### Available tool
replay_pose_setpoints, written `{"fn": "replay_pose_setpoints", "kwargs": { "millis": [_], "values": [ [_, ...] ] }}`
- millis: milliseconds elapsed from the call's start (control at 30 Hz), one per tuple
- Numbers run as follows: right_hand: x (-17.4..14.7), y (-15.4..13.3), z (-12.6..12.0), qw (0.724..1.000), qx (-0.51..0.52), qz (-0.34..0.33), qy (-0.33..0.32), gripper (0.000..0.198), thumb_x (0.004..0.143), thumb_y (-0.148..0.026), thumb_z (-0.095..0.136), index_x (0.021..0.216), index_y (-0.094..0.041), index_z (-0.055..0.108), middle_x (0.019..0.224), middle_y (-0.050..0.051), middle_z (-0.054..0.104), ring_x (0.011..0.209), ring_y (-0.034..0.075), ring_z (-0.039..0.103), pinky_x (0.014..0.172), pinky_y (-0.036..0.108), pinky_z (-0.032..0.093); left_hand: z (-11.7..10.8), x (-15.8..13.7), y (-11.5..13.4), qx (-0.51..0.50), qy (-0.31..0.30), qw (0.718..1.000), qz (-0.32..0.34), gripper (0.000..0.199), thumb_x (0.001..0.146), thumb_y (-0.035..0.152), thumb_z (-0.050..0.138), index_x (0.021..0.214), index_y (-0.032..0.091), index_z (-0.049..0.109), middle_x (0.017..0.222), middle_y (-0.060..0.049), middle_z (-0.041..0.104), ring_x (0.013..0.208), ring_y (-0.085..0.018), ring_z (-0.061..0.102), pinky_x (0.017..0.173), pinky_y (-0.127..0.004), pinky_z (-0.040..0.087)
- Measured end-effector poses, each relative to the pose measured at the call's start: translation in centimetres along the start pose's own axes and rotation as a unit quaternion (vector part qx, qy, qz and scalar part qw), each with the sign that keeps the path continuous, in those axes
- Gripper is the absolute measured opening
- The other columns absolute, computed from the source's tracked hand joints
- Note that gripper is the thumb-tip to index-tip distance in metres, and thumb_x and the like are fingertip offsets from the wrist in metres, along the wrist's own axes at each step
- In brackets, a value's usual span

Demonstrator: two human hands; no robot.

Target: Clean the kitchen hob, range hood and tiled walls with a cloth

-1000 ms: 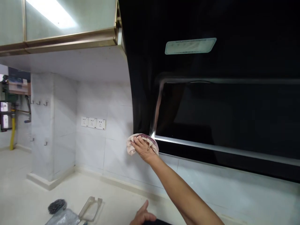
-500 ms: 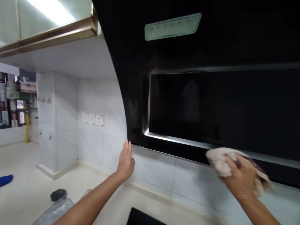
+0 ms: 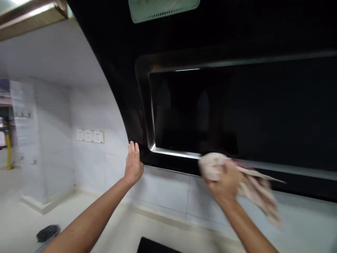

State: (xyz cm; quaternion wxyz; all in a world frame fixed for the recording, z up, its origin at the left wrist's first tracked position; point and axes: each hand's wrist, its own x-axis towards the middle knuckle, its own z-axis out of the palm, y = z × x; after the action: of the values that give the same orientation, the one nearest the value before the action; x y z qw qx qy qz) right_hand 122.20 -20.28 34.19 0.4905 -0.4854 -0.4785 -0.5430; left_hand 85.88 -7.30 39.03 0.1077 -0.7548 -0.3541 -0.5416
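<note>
A black range hood [image 3: 116,70] with a silver-framed dark panel [image 3: 195,109] fills the upper right. My left hand [image 3: 133,163] rests against its lower left corner, fingers stretched upward and nothing held. In my right hand [image 3: 226,181] is a bunched pale cloth [image 3: 214,165] with a dark red patch. The cloth presses on the hood's lower rim, by the bottom of the silver frame, and its loose end hangs to the right, blurred by motion. Part of my right fingers is hidden behind the cloth.
White wall sockets [image 3: 90,136] sit on the tiled wall left of the hood. Below lies a pale countertop [image 3: 116,225] with a dark mesh scrubber [image 3: 48,232] and a black flat object [image 3: 155,246]. A cabinet edge [image 3: 34,21] juts out at upper left.
My right hand has slid the cloth leftward along the hood's lower rim. The view has shifted, with the hood larger and closer. My left hand stays at the hood's corner.
</note>
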Motion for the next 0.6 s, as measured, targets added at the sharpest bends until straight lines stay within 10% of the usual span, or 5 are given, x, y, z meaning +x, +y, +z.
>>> {"fn": "replay_pose_setpoints", "kwargs": {
  "millis": [133,267,400,600],
  "values": [
    [3.5,-12.7,3.6,0.983,0.06,-0.098,-0.145,0.048,0.079,-0.027,0.075,0.126,-0.021,0.065,0.128,0.018,0.061,0.121,0.037,0.055,0.092,0.048,0.047,-0.3,0.5,0.1,0.037,0.001,0.999,0.015,0.085,0.081,-0.003,0.044,0.159,0.004,0.011,0.169,-0.033,0.003,0.161,-0.041,0.0,0.128,-0.068,0.029],
    [4.3,-17.0,7.2,0.968,0.098,-0.198,-0.117,0.035,0.093,-0.025,0.067,0.128,-0.026,0.066,0.14,0.013,0.058,0.137,0.033,0.044,0.108,0.047,0.04,-0.3,1.0,-0.3,0.059,0.007,0.998,0.023,0.081,0.084,0.001,0.046,0.158,0.001,0.012,0.168,-0.034,0.005,0.16,-0.044,0.002,0.128,-0.069,0.028],
    [2.3,-11.4,6.2,0.964,0.1,-0.23,-0.09,0.03,0.098,-0.021,0.062,0.126,-0.03,0.068,0.144,0.008,0.058,0.146,0.029,0.038,0.115,0.043,0.036,-0.3,1.2,-0.3,0.075,0.009,0.997,0.024,0.08,0.087,0.006,0.047,0.158,0.001,0.009,0.168,-0.035,0.003,0.16,-0.046,0.002,0.127,-0.07,0.03],
    [-1.7,8.6,-2.8,0.99,-0.038,-0.123,-0.059,0.033,0.09,-0.017,0.059,0.118,-0.029,0.073,0.135,0.014,0.061,0.134,0.034,0.053,0.103,0.051,0.044,0.0,1.4,-0.6,0.088,0.013,0.996,0.026,0.083,0.087,0.009,0.047,0.159,0.001,0.007,0.169,-0.034,0.0,0.16,-0.045,-0.001,0.129,-0.068,0.025]
  ]
}}
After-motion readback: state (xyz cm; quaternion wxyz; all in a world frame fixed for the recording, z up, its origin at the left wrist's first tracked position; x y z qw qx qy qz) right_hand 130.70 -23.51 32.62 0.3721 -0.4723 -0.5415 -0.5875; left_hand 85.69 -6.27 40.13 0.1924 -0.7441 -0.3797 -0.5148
